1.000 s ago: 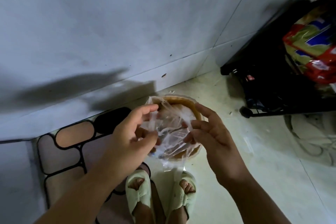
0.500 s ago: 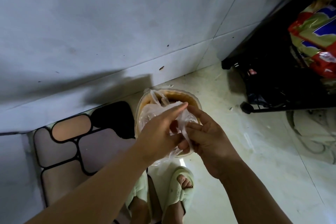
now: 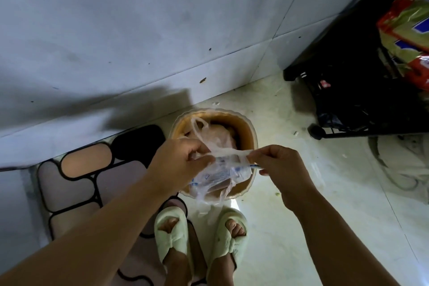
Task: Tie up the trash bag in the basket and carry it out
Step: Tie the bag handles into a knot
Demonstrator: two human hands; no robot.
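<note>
Trash bag (image 3: 218, 169) sits in the basket (image 3: 249, 132) by the wall. I read this as the knot being drawn: left hand (image 3: 178, 165) and right hand (image 3: 278, 165) are both closed on bag plastic, stretching a twisted strand between them. Next: cinch firmly, then lift out.

Single head cam, looking steeply down, close over hands, floor (image 3: 301, 193) below.

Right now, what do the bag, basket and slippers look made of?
Bag: thin clear plastic film; it crinkles and shows blue print. Basket: brown, smooth scalloped rim, probably moulded plastic, though hard to tell. Slippers: pale green soft fabric, seemingly plush, with a matte gathered strap.
</note>
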